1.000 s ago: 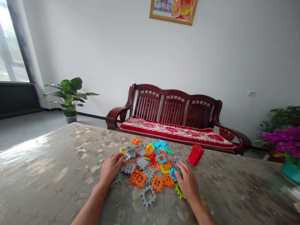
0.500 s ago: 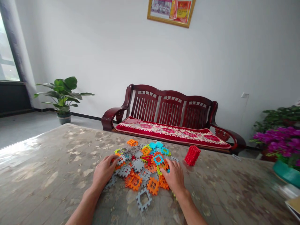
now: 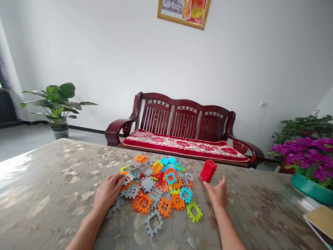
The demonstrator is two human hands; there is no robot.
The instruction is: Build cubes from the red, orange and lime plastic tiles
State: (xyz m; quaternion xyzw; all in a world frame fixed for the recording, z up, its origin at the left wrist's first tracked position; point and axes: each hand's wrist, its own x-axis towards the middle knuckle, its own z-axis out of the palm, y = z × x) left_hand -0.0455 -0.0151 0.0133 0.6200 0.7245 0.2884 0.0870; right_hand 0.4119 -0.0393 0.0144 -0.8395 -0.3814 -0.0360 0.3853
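Sitting room, apparently of a home. Far: a carved, dark-red wooden settee (image 3: 185,118) stands with a red floral runner (image 3: 183,143) along its seat; a gold-framed picture (image 3: 182,10) hangs above. Far left: leafy potted plant (image 3: 58,99). Right: purple flowers (image 3: 309,154), teal planter (image 3: 310,187). Near: pattern-topped table (image 3: 59,198) bears heaped, bright interlocking toy pieces (image 3: 148,184).

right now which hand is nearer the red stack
Right. The right hand is close on the near side of the red stack; contact is unclear. The left hand is farther, at the left edge of the colored pile.
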